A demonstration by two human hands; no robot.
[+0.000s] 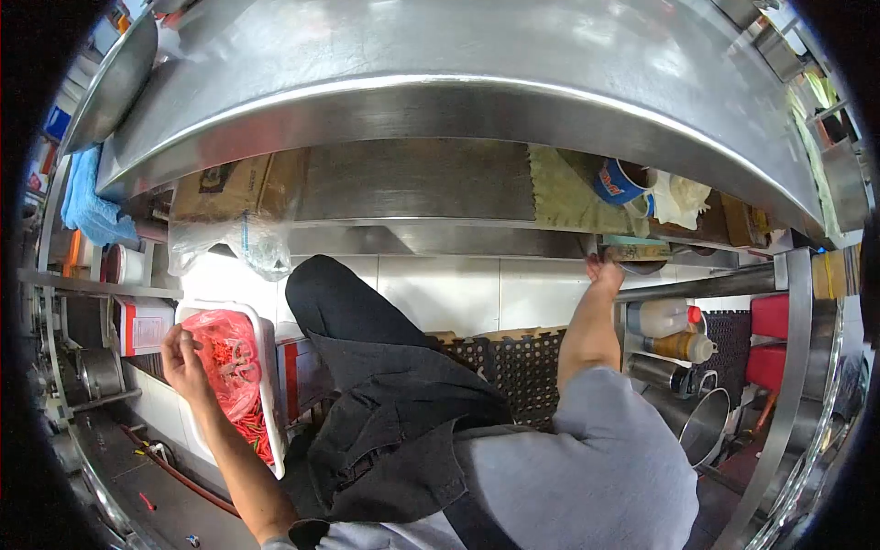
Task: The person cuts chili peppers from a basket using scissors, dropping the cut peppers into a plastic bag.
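My left hand [186, 367] is raised over the left rim of a white plastic tub [265, 367]. Its fingers are loosely bent and apart, with nothing visible in them. Inside the tub lies a crumpled red plastic bag [240, 390], and thin red chilies [256, 438] show around and under it. Far to the right, my right hand [603, 272] is at the front edge of the steel lower shelf [431, 240]. Its fingers are bent together there; what they grip is too small to make out. A flat greenish-yellow item [639, 251] sits just beside those fingers.
A steel counter [477, 55] spans above the shelf. The shelf holds a plastic-wrapped cardboard box [234, 192] and a blue paper cup [623, 181]. At right are sauce bottles [678, 346], a steel pot [704, 426] and a rack post [796, 367]. A blue cloth [89, 197] hangs at left.
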